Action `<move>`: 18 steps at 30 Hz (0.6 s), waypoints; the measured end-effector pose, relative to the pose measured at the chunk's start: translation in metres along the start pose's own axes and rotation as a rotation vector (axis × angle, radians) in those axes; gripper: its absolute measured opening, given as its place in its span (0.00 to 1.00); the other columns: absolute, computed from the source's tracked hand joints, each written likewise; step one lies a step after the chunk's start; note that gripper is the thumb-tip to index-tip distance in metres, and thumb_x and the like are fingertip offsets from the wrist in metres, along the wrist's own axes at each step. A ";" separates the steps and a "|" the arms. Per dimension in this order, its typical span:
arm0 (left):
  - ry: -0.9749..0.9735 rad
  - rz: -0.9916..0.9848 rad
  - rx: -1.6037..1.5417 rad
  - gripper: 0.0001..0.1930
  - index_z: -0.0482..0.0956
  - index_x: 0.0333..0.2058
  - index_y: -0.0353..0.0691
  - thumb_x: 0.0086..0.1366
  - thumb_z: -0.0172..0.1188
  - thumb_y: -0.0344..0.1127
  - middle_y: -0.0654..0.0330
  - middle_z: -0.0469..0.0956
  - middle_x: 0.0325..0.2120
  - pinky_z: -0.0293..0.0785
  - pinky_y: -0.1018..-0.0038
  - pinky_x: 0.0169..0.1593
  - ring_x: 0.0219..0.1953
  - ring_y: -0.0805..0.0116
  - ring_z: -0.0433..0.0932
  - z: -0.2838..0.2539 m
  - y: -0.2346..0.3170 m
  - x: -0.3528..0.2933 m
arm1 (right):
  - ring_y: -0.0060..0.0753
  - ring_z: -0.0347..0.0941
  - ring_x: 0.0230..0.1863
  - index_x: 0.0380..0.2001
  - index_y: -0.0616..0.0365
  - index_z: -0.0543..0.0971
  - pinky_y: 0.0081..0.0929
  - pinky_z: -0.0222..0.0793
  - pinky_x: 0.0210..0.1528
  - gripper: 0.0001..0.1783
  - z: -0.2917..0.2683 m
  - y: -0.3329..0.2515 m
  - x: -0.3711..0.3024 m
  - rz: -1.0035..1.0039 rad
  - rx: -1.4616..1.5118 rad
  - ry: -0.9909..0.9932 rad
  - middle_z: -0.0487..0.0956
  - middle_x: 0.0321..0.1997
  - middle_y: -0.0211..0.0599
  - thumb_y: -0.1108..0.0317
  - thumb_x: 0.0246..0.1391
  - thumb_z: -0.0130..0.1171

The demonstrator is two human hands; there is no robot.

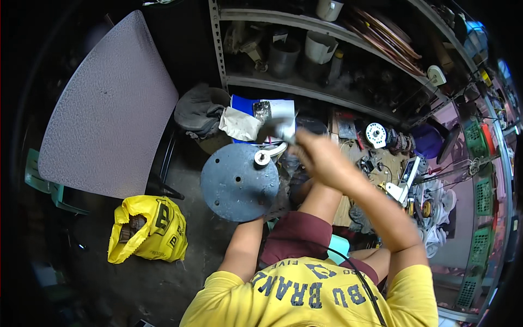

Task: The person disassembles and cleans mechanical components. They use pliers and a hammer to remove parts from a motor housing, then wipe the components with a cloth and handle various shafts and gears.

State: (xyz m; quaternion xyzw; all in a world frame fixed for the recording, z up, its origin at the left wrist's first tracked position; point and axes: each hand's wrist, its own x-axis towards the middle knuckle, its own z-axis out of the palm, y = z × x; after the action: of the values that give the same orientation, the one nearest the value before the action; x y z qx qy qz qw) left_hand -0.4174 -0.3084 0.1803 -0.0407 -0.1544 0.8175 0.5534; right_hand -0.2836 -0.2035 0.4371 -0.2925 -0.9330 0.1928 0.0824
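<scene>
A round dark grey metal plate [238,185] with several holes is tilted up in front of me, left of my knees. My left forearm [243,240] reaches behind its lower edge, and the plate hides that hand. On the plate's upper right part sits a small white round fitting [262,159] with a dark centre, beside a curved white piece [278,150]. My right hand [316,158] is raised at the plate's upper right, closed and smeared by motion. From it a blurred hammer [280,131] with a shiny metal head points left, above the plate and apart from it.
A yellow plastic bag [150,229] with brown parts inside stands on the floor at left, below a large grey panel [109,109]. Behind the plate lie a white cloth [239,124] and papers. A metal shelf [305,87] runs across the back; loose fan parts [376,135] clutter the right.
</scene>
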 end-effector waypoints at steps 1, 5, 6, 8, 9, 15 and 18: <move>0.003 0.012 -0.004 0.28 0.58 0.66 0.42 0.73 0.40 0.50 0.54 0.62 0.64 0.56 0.58 0.69 0.66 0.58 0.61 0.000 0.007 -0.002 | 0.57 0.76 0.26 0.33 0.58 0.77 0.47 0.70 0.31 0.14 -0.032 -0.019 0.005 -0.221 0.068 0.300 0.78 0.23 0.50 0.57 0.60 0.56; 0.012 -0.002 -0.148 0.28 0.60 0.65 0.42 0.73 0.41 0.50 0.55 0.64 0.63 0.58 0.57 0.68 0.65 0.57 0.62 -0.004 0.006 0.003 | 0.59 0.75 0.35 0.41 0.57 0.76 0.49 0.69 0.39 0.15 -0.063 -0.021 0.003 -0.434 0.195 0.828 0.78 0.31 0.55 0.57 0.59 0.55; 0.014 -0.018 -0.219 0.28 0.60 0.65 0.42 0.73 0.41 0.50 0.55 0.64 0.63 0.59 0.57 0.67 0.65 0.57 0.62 -0.005 0.005 0.006 | 0.59 0.75 0.37 0.42 0.56 0.76 0.50 0.68 0.41 0.16 -0.033 -0.003 0.000 -0.401 0.101 0.820 0.78 0.32 0.56 0.57 0.59 0.54; 0.013 -0.065 -0.428 0.28 0.61 0.65 0.41 0.72 0.41 0.50 0.54 0.65 0.62 0.60 0.58 0.67 0.64 0.57 0.63 -0.008 -0.006 0.014 | 0.60 0.75 0.42 0.46 0.55 0.76 0.51 0.68 0.45 0.18 0.040 0.041 -0.013 -0.190 -0.050 0.434 0.78 0.36 0.58 0.56 0.59 0.54; 0.008 -0.090 -0.544 0.28 0.62 0.64 0.41 0.71 0.42 0.49 0.54 0.65 0.62 0.61 0.59 0.66 0.63 0.57 0.65 -0.010 -0.011 0.016 | 0.61 0.75 0.44 0.48 0.55 0.75 0.52 0.67 0.47 0.19 0.078 0.064 -0.020 -0.038 -0.061 0.147 0.78 0.38 0.60 0.56 0.58 0.54; -0.012 0.052 -0.083 0.28 0.58 0.66 0.40 0.73 0.40 0.50 0.54 0.63 0.64 0.53 0.62 0.70 0.67 0.59 0.59 -0.004 -0.009 -0.008 | 0.59 0.78 0.34 0.43 0.64 0.72 0.44 0.71 0.33 0.12 -0.014 0.008 0.003 -0.193 0.199 0.532 0.78 0.29 0.60 0.68 0.61 0.54; 0.005 0.123 0.184 0.28 0.58 0.66 0.40 0.74 0.39 0.50 0.54 0.62 0.65 0.52 0.62 0.71 0.68 0.60 0.58 0.014 -0.009 -0.010 | 0.63 0.77 0.32 0.43 0.61 0.72 0.49 0.70 0.32 0.11 0.008 0.003 -0.003 -0.095 0.369 0.508 0.78 0.28 0.58 0.69 0.59 0.55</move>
State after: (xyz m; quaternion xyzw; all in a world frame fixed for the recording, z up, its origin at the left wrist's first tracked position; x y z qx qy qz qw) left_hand -0.4089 -0.3174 0.1949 -0.0009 -0.0745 0.8606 0.5038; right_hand -0.2815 -0.2053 0.4285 -0.2673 -0.8445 0.2756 0.3735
